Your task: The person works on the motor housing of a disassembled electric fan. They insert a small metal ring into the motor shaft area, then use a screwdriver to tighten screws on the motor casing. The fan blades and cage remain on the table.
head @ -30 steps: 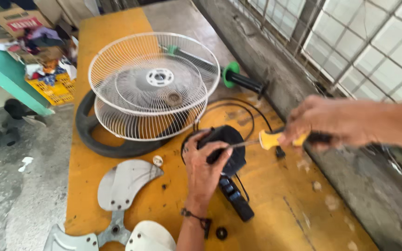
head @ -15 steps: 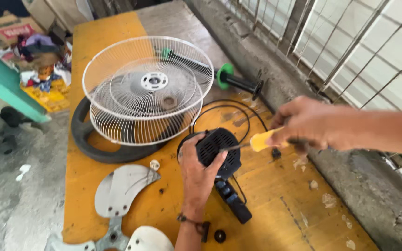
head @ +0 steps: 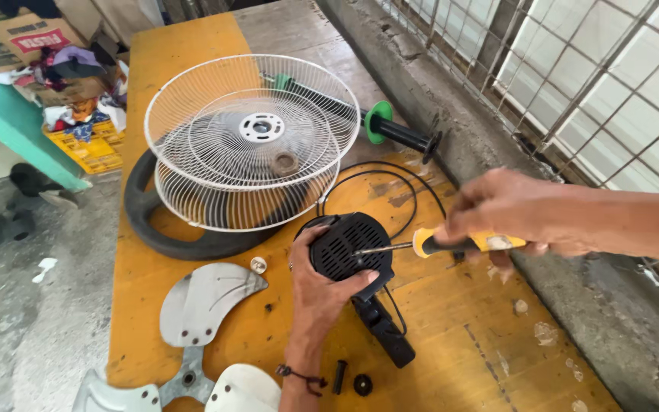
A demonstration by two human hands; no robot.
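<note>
Landmark: motor housing [head: 345,246], black, vented, resting on the orange table [head: 451,336] near its middle.

Left of the housing and nearer the camera: grey fan blades [head: 200,301] lie flat, one lobe pointing toward the housing. A small white cap [head: 258,265] sits between blades and housing. Beyond the housing to the left: two white wire guards [head: 249,141] stacked, leaning on a black ring [head: 162,229].

Left hand [head: 318,294] comes up from below the housing. Fingers wrap its near and left side, thumb pressed along its lower right edge; grip closed firmly on the housing, which sits at the top of the palm.

Just below the housing: a black switch block [head: 383,332] touching it, then two small black parts [head: 351,380] near the wrist.

Right of the housing: screwdriver [head: 421,244], metal shaft level, tip touching the vented face, yellow handle just right. Right hand [head: 509,217] is closed around that handle; handle mostly hidden in the fist.

Beyond the housing: black cord [head: 413,183] loops, and a black pole with green collar [head: 381,122] lies toward the concrete ledge.
</note>
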